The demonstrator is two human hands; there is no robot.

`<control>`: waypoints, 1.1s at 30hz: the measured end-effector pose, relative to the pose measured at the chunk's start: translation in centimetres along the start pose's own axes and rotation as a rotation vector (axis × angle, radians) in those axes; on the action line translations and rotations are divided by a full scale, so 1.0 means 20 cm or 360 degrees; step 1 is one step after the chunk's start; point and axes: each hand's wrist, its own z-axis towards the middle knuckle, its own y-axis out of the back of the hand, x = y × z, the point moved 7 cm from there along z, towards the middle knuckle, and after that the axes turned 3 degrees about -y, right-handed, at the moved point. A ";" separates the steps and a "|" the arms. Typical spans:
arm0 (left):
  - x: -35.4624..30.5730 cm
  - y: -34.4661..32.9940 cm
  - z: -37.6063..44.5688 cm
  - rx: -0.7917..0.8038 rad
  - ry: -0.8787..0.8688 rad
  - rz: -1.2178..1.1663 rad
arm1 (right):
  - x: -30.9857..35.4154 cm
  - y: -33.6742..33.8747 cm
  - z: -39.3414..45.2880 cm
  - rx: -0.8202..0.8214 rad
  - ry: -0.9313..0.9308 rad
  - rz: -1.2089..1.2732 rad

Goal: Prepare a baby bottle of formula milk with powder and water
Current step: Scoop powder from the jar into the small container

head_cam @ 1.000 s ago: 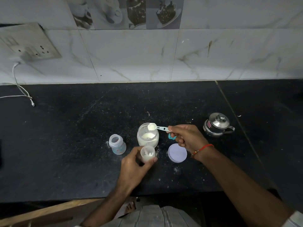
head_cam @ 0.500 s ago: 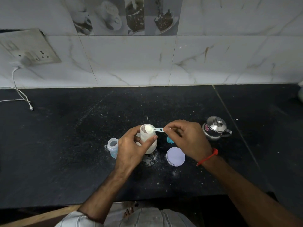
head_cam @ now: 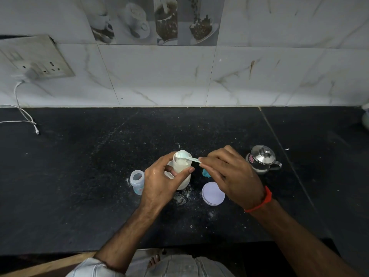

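Scoop over the bottle mouth — centre of frame.

From the left I see a clear cap (head_cam: pixel 137 181) on the black counter (head_cam: pixel 79 176); my left hand (head_cam: pixel 159 182) with fingers clamped round the baby bottle (head_cam: pixel 180 162); my right hand (head_cam: pixel 229 174) pinching the scoop (head_cam: pixel 186 156) handle; a white lid (head_cam: pixel 213 193); a steel pot (head_cam: pixel 262 159) at right.

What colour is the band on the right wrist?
Orange-red. The band shows best in the head view, the only one, just behind the right hand.

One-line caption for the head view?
Left hand holds bottle while right hand tips scoop over it.
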 end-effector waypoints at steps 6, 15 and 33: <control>-0.02 0.00 -0.01 0.0008 -0.0031 -0.0010 | -0.01 -0.01 -0.01 0.0047 -0.0021 0.0001; -0.01 -0.01 -0.03 0.0034 -0.0015 0.0010 | -0.01 -0.01 -0.05 0.0043 0.0016 -0.0040; 0.16 0.10 -0.26 -0.0044 0.0203 0.0058 | -0.31 -0.34 -0.06 0.0176 -0.1444 0.1058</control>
